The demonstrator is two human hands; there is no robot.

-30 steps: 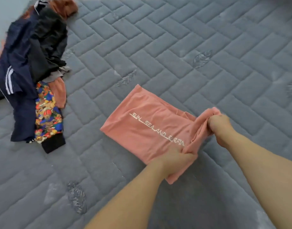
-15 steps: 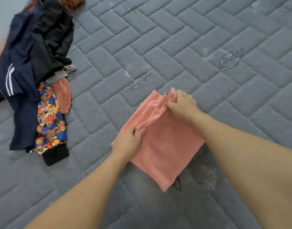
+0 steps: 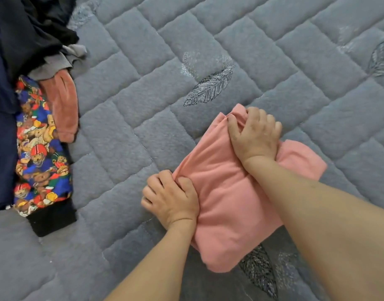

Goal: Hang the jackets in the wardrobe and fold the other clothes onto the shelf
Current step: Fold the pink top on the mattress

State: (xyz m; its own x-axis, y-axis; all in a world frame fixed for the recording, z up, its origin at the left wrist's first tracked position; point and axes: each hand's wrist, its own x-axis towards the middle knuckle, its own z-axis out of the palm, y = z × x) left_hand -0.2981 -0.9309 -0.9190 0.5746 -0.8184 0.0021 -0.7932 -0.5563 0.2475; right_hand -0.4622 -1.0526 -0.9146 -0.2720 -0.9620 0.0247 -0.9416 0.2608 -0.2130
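The quilted grey bed (image 3: 143,131) carried everything, and the pile of unsorted clothes (image 3: 32,105) lay heaped along its left edge, well apart from the work. Near the middle, the pink shirt (image 3: 225,205) sat as a compact folded bundle, one loose flap sticking out on its right side.

The step in hand looked like closing the last fold. To do it well, the two far corners needed to land square on the layers beneath, edges matched, before any pressure went down; that stray flap wanted tucking in first, since soft knit creeps and a bundle with a tail would slump on the shelf. A flat sweep from the centre outward would have driven out the trapped air.

Both forearms reached in from the bottom of the view, the right crossing over the bundle. The right hand (image 3: 255,135) was curled over the shirt's far corner, fingers bunching the cloth. The left hand (image 3: 171,198) gripped the near left corner, thumb on top, though its fingertips were probably tucked under the fabric and could not be seen clearly.
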